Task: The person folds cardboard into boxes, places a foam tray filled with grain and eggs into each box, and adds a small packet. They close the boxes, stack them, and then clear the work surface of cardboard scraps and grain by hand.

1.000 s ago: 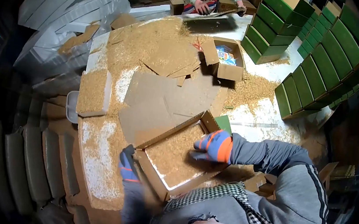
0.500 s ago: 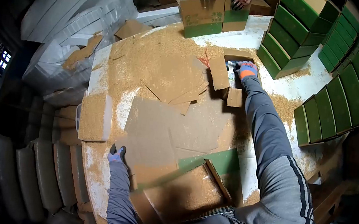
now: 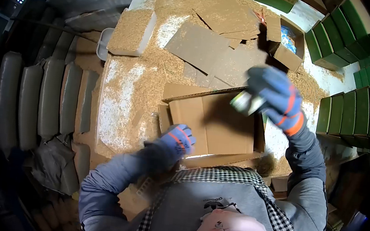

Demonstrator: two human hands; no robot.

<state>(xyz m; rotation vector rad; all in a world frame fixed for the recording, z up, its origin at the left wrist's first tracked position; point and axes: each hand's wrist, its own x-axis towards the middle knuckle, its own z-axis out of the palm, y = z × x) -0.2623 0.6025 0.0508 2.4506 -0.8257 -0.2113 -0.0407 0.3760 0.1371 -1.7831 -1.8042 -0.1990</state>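
Observation:
In the head view, a brown cardboard box lies in front of my body, its flaps and inner panels showing. My left hand, in a blue glove with orange stripes, is closed at the box's near-left edge. Above the box's right side, my right hand wears the same kind of glove. It grips a small white-and-green packet, blurred by motion. A smaller open carton holding blue-and-white packets stands farther back on the right.
Flat cardboard sheets lie on the table among sawdust-like grains. A grain-filled white tub sits at the left. Green boxes are stacked along the right, and grey filled sacks stand on the left.
My right hand has come back from the small carton with a packet and is above the box. My left hand has moved rightward onto the box. The view has tilted downward.

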